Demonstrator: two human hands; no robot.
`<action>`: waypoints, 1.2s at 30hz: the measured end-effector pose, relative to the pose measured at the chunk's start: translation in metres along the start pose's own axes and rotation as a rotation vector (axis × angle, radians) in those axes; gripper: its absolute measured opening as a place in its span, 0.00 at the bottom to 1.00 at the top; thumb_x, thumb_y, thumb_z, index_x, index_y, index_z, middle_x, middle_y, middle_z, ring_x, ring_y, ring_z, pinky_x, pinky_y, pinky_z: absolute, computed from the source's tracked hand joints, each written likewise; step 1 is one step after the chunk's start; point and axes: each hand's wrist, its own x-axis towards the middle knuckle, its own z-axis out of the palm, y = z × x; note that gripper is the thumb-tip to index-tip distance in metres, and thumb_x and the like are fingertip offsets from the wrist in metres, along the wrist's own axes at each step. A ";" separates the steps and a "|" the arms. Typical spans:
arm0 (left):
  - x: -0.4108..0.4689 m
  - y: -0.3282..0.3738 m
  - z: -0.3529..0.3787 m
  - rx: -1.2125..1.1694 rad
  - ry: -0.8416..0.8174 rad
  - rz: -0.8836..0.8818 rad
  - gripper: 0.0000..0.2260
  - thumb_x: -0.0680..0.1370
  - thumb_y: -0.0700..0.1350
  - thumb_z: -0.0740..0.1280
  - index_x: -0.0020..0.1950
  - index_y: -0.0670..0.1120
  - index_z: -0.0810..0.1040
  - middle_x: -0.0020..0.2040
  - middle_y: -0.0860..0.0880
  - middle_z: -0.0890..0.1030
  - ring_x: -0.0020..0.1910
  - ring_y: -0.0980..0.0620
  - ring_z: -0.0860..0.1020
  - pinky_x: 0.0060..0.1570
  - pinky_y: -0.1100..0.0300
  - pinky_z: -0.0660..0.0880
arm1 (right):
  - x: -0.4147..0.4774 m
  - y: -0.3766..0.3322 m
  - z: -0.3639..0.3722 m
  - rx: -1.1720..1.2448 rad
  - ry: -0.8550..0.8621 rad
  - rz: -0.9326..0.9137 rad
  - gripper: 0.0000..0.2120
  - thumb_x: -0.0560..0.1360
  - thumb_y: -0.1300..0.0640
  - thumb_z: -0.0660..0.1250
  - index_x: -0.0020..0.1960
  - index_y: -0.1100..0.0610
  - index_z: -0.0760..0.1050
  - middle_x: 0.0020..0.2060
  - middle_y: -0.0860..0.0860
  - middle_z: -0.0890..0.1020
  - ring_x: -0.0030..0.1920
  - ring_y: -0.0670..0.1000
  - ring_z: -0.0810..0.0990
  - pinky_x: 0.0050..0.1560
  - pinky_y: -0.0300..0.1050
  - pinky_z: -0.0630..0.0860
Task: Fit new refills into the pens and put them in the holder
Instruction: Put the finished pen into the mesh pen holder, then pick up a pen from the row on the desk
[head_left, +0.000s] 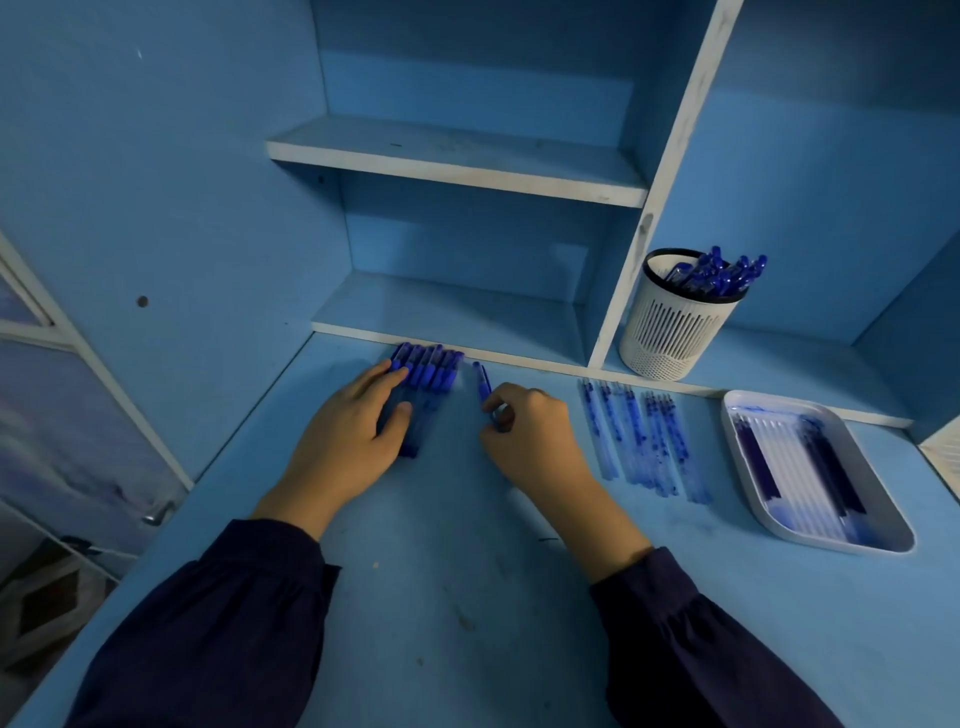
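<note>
A row of several blue capped pens (434, 371) lies on the desk against the shelf's base. My left hand (350, 431) rests flat on this row with straight fingers. My right hand (524, 431) pinches a single blue pen (482, 382) that lies apart, just right of the row. Several used clear refills (641, 436) lie side by side further right. A white tray (748, 467) at the right edge holds new refills (810, 467). The white slotted holder (675, 322) stands on the low shelf with several blue pens (719, 273) in it.
The blue desk (457, 571) has an upright shelf divider (623, 291) just left of the holder and a shelf board (457, 166) above. A blue side wall (156, 208) closes the left. A small white object (524, 506) lies by my right wrist.
</note>
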 end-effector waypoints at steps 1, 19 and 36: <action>-0.001 0.003 0.000 0.030 0.069 0.043 0.19 0.83 0.49 0.59 0.74 0.50 0.71 0.75 0.54 0.69 0.72 0.50 0.70 0.68 0.53 0.68 | -0.004 0.003 -0.005 0.030 0.006 0.023 0.11 0.72 0.66 0.63 0.52 0.59 0.79 0.44 0.55 0.79 0.39 0.51 0.75 0.33 0.34 0.68; -0.048 0.129 0.062 -0.934 0.059 0.036 0.14 0.81 0.46 0.67 0.65 0.58 0.75 0.48 0.51 0.85 0.52 0.55 0.83 0.57 0.58 0.78 | -0.097 0.033 -0.071 1.048 0.086 0.233 0.09 0.74 0.68 0.68 0.50 0.57 0.82 0.44 0.54 0.86 0.45 0.49 0.83 0.47 0.39 0.79; -0.070 0.137 0.056 -0.913 -0.171 0.102 0.12 0.80 0.42 0.68 0.59 0.57 0.82 0.43 0.50 0.84 0.32 0.55 0.76 0.29 0.64 0.73 | -0.106 0.049 -0.094 0.898 0.312 0.057 0.14 0.74 0.60 0.70 0.59 0.57 0.78 0.42 0.51 0.84 0.43 0.46 0.81 0.50 0.43 0.79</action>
